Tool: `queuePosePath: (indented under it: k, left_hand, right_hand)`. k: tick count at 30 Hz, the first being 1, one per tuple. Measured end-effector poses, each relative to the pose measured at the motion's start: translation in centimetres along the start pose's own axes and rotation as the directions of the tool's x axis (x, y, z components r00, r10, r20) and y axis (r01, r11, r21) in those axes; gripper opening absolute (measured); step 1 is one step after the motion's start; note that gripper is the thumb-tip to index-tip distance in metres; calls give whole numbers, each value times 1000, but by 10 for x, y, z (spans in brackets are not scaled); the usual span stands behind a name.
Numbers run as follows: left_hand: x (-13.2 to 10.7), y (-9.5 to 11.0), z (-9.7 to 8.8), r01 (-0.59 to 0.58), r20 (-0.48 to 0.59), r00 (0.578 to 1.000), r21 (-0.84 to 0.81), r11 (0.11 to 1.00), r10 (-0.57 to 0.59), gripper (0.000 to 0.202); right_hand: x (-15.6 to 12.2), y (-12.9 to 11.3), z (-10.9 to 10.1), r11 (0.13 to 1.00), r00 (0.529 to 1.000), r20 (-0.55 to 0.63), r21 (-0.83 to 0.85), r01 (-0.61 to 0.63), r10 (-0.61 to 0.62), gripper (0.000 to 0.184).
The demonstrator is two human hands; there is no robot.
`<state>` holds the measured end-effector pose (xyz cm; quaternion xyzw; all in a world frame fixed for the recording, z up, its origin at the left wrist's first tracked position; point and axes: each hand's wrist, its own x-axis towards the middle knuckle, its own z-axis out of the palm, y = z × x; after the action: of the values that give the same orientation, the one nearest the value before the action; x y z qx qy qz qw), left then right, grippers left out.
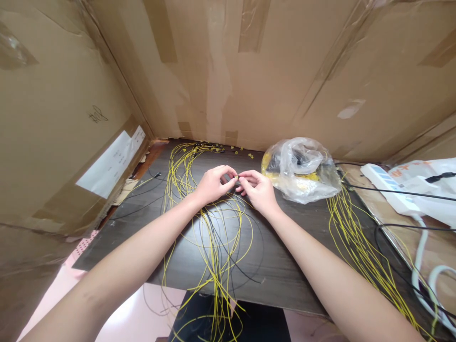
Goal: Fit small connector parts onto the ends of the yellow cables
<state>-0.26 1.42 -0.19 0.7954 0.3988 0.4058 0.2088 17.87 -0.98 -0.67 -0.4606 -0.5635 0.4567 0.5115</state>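
My left hand (213,184) and my right hand (257,188) meet above the middle of a dark table (302,266). Both pinch the end of a thin cable, with a small yellow piece (237,178) held between the fingertips. Under and in front of my hands lies a loose bundle of yellow and black cables (217,237), running down over the table's near edge. More yellow cables (185,161) loop toward the far left of the table.
A clear plastic bag (301,168) with yellow and black parts sits right of my hands. Another bundle of yellow cables (359,242) lies at the right. A white power strip (386,185) and white cords are at the far right. Cardboard walls (231,71) enclose the table.
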Motion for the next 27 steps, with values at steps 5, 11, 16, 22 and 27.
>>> queuePosePath:
  k: [5,11,16,22,27]
  left_hand:
    - [0,-1,-1,-4,-4,1000,-10,1000,4,11]
    - [1,1,-2,4,0,1000,-11,1000,-4,10]
    - [1,0,-2,9,6,1000,-2,1000,-9,10]
    - [1,1,-2,0,10,1000,-4,1000,0,14]
    - [1,2,-1,34,31,999,-18,999,-34,14]
  right_hand:
    - [0,1,0,1000,1000,6,3,2,-2,41]
    - [1,2,-1,1000,1000,10,-1,7,-7,42]
    - [1,1,-1,1000,1000,1,-7,18,-18,40]
    - [1,2,0,999,999,-12,-27,32,-32,39]
    - [1,1,-1,998,999,-5,-44,37,-37,39]
